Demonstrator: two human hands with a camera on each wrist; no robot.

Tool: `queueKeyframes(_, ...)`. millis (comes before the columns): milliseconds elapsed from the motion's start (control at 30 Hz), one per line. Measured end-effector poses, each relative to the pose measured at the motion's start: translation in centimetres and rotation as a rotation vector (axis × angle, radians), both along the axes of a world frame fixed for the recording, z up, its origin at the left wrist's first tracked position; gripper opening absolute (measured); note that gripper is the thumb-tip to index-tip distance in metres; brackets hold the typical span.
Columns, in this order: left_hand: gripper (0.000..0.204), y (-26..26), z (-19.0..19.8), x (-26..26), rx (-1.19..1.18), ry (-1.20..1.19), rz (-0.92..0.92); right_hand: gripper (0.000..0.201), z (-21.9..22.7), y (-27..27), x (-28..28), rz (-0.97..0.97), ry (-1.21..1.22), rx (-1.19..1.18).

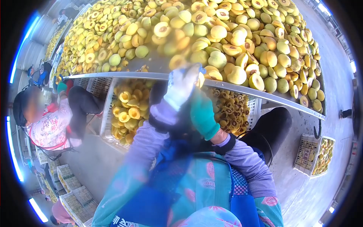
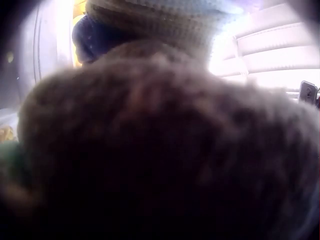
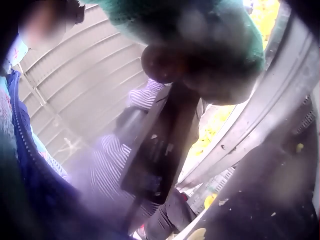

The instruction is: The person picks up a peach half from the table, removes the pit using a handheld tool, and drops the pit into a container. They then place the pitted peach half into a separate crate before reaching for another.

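In the head view my left hand (image 1: 179, 87), in a white glove with blue at the fingertips, is at the metal edge of the table, its fingers curled round a yellow fruit (image 1: 200, 80). Right against it is my right hand (image 1: 203, 111) in a green glove. From the right wrist, the green glove's fingers are curled round something with a dark brown rounded end (image 3: 159, 63); I cannot tell what it is. Yellow stone fruit (image 1: 218, 59), many cut in half, is heaped beyond the hands. The left wrist view is mostly blocked by a dark, blurred fuzzy surface.
The metal table rim (image 1: 151, 75) runs across in front of me. Below it stand a crate (image 1: 107, 117) of hollowed yellow halves and a crate (image 1: 255, 108) of small brownish pieces. Another filled crate (image 1: 307, 153) is on the floor at right. A person (image 1: 49, 126) sits at left.
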State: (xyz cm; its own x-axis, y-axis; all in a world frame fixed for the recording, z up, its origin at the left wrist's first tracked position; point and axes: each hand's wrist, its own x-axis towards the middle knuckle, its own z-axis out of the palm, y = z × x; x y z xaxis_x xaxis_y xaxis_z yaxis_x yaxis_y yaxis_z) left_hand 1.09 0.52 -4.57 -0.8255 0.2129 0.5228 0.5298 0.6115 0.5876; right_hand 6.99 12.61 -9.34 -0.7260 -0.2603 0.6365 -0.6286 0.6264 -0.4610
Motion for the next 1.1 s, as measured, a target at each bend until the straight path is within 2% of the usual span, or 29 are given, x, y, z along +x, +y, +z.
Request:
queueKeyframes(100, 0.04, 0.6, 0.6, 0.4, 0.175, -0.142, 0.03, 0.039, 0.6, 0.3, 0.1, -0.001, -0.075, -0.049)
queueKeyframes(200, 0.04, 2.4, 0.1, 0.9, -0.043, 0.323, 0.291, 0.036, 1.7, 0.3, 0.0, 0.022, -0.25, -0.243)
queueKeyframes(300, 0.04, 1.6, -0.5, 0.7, -0.184, 0.406, 0.258, 0.035, 2.4, 0.6, 0.3, 0.076, -0.322, -0.295)
queueKeyframes(367, 0.04, 1.5, 0.1, 1.1, -0.102, 0.317, 0.166, 0.036, 1.3, 0.7, 0.3, 0.114, -0.22, -0.292)
queueKeyframes(433, 0.039, 1.4, 0.4, 1.0, -0.073, 0.304, 0.107, 0.03, 1.5, 0.8, 0.1, 0.185, -0.333, -0.403)
queueKeyframes(500, 0.037, 1.1, -0.1, 0.5, -0.097, 0.357, 0.075, 0.02, 2.6, 1.3, 0.4, 0.284, -0.733, -0.629)
queueKeyframes(600, 0.034, 0.5, 0.3, -0.3, -0.01, 0.105, -0.116, 0.02, 5.2, 2.0, 0.8, 0.423, -1.337, -0.96)
queueKeyframes(700, 0.035, 0.2, 1.4, -1.0, -0.071, 0.142, -0.342, 0.031, 6.8, 1.7, 1.1, 0.474, -1.616, -1.402)
queueKeyframes(800, 0.034, 0.2, 0.4, -1.3, -0.074, 0.237, -0.343, 0.037, 7.6, 2.1, 0.8, 0.914, -1.724, -1.7)
queueKeyframes(900, 0.032, 0.5, 0.6, -0.5, -0.087, 0.343, -0.333, 0.04, 7.7, 3.0, 1.1, 0.78, -1.783, -1.488)
queueKeyframes(1000, 0.023, 1.3, 2.1, 0.7, 0.021, 0.144, -0.341, 0.04, 7.7, 3.0, 1.2, 0.729, -1.841, -1.419)
queueKeyframes(1100, 0.035, 1.7, 1.5, 2.2, 1.042, -0.731, -0.199, 0.042, 7.6, 2.6, 0.7, 1.105, -1.87, -1.713)
